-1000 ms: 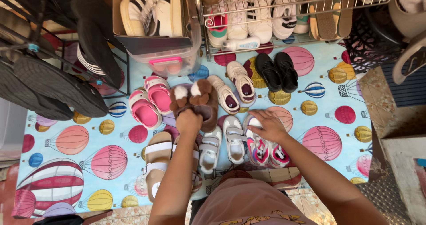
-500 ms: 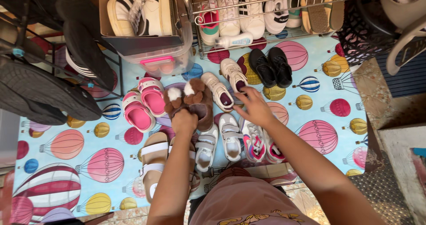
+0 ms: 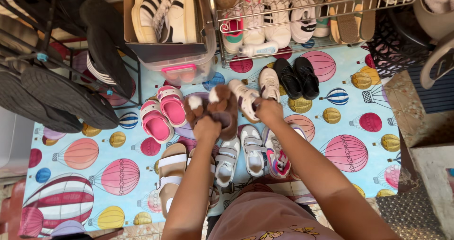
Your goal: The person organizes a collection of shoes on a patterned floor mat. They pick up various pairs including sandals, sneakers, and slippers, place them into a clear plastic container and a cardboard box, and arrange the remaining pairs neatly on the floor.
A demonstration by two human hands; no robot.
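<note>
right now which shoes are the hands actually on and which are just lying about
In hand:
left hand on brown furry slippers
right hand on cream sneakers

Lying about:
pink sandals
black shoes
tan sandals
balloon mat

Fuzzy brown slippers (image 3: 215,108), glossy-looking printed mat (image 3: 350,126), metal wire rack (image 3: 302,3)

Brown furry slippers (image 3: 218,110), pink sandals (image 3: 163,112), balloon-patterned blue mat (image 3: 94,169).

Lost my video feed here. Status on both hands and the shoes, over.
Left hand gripping brown fuzzy slippers. Right hand closed on cream sneakers. Pink sandals and black shoes close alongside on balloon mat.
</note>
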